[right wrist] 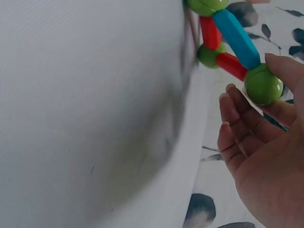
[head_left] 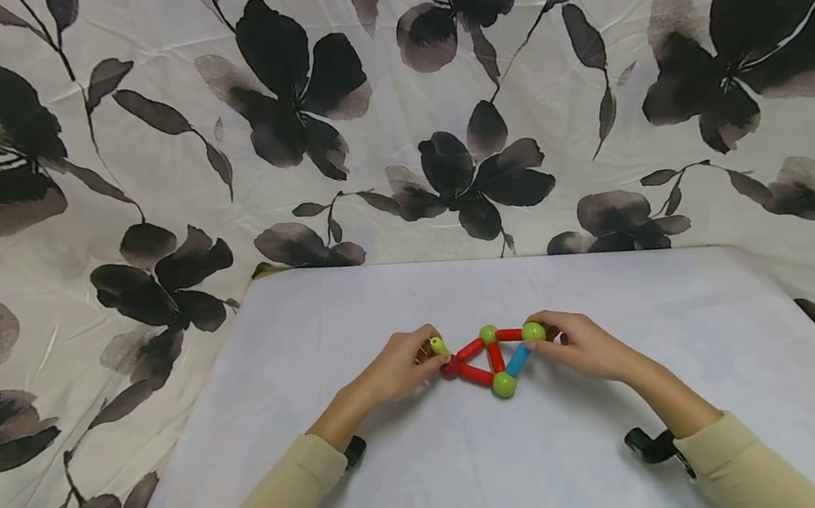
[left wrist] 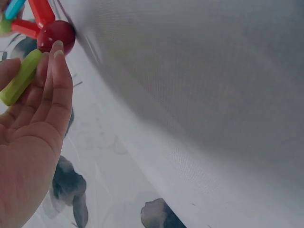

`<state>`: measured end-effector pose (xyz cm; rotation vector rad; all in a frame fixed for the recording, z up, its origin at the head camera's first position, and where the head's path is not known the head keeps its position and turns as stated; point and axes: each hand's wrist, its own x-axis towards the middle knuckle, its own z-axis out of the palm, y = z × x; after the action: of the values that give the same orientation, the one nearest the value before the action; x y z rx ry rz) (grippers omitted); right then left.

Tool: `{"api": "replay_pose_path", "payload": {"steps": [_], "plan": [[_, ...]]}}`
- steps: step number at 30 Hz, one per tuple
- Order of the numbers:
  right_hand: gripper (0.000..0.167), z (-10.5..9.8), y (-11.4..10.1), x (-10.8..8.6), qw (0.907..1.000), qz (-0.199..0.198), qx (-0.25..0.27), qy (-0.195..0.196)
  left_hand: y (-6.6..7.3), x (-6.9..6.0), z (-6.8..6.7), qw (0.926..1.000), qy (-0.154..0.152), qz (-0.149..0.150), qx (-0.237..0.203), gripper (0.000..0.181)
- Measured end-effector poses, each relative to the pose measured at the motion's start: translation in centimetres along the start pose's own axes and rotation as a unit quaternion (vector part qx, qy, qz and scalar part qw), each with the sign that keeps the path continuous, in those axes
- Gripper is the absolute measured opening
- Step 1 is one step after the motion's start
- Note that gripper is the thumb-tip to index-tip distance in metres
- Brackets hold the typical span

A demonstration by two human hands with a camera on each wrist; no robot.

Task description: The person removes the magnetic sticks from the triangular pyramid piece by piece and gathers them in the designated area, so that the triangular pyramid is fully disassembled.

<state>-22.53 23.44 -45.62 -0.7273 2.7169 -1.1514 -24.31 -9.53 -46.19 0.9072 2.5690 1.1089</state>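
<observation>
White tabletop (head_left: 479, 480) with a hand-held ball-and-rod frame (head_left: 496, 357).
Left hand (head_left: 401, 365) pinches lime rod (left wrist: 21, 78), fingertips against red ball (left wrist: 56, 33); right hand (head_left: 584, 344) pinches green end ball (right wrist: 263, 84).

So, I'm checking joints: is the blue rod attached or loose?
Attached at both ends, it seems: in the right wrist view, the blue rod meets the top green ball and the held green ball, without visible gaps.

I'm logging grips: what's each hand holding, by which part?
Left hand pinches the lime rod by its sides; right hand, the rightmost green ball, likewise.
</observation>
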Motion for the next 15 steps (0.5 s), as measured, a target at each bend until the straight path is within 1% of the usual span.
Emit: {"api": "replay_pose_path", "payload": {"steps": [7,12,15], "plan": [[0.026,-0.3,1.0,-0.4,0.9994,-0.003,-0.028,-0.02,0.0,-0.2,-0.3,1.0,0.003,0.004,-0.006,0.009],[0.027,0.0,1.6,-0.7,0.999,-0.007,-0.029,-0.032,-0.1,-0.3,-0.4,1.0,0.004,-0.002,-0.009,0.01],[0.028,0.1,1.8,-0.8,0.9987,-0.001,-0.026,-0.043,-0.1,-0.5,-0.4,0.9999,0.003,-0.007,-0.009,0.011]]}}
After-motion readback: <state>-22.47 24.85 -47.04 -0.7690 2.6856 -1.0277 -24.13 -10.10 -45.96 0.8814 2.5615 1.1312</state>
